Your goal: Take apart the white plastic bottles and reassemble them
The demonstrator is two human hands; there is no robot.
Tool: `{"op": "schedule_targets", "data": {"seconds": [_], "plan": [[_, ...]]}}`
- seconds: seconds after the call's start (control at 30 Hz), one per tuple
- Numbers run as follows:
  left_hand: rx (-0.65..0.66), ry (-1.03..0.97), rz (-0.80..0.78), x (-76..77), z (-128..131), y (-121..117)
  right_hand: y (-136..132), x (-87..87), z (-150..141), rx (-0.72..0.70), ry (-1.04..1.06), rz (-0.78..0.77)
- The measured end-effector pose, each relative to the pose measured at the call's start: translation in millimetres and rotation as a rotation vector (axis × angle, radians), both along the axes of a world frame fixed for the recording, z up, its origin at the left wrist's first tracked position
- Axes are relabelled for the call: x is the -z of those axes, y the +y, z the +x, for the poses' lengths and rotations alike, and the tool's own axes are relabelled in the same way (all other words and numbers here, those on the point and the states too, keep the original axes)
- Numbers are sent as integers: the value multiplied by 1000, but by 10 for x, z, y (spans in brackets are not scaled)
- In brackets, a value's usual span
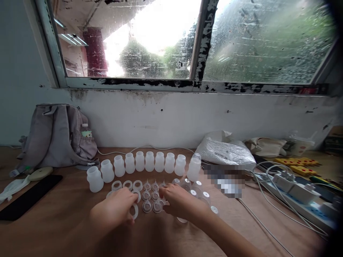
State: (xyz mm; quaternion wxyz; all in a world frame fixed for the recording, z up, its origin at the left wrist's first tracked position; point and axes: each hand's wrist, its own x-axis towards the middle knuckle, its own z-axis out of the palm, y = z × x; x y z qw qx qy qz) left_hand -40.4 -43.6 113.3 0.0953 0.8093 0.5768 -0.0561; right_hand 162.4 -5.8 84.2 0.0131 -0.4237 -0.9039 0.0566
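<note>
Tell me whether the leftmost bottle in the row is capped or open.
Open: the leftmost bottle shows its bare round mouth at the top, with no cap on it.

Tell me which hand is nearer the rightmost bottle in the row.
Right. The right hand is in front of the rightmost bottle, slightly to its left, at the clear nipples; the left hand is farther left, by the rings.

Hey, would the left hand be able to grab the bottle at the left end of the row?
Probably yes. The left hand is close to that bottle, with only bare tabletop between. Its fingers are at a ring right now, though.
</note>
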Motion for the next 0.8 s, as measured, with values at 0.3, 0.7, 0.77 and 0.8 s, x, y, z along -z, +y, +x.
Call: {"op": "schedule_targets", "data": {"seconds": [0.3, 0.7, 0.77, 0.8], "plan": [[32, 101, -90, 210, 21, 123, 14, 36, -36, 33, -175, 37], [5, 137, -35, 163, 61, 131, 83, 271, -115, 63, -260, 94], [-12, 164, -29, 122, 35, 144, 86, 271, -115, 69, -258, 89], [-20, 177, -27, 99, 18, 153, 86, 268, -116, 67, -257, 86]]}}
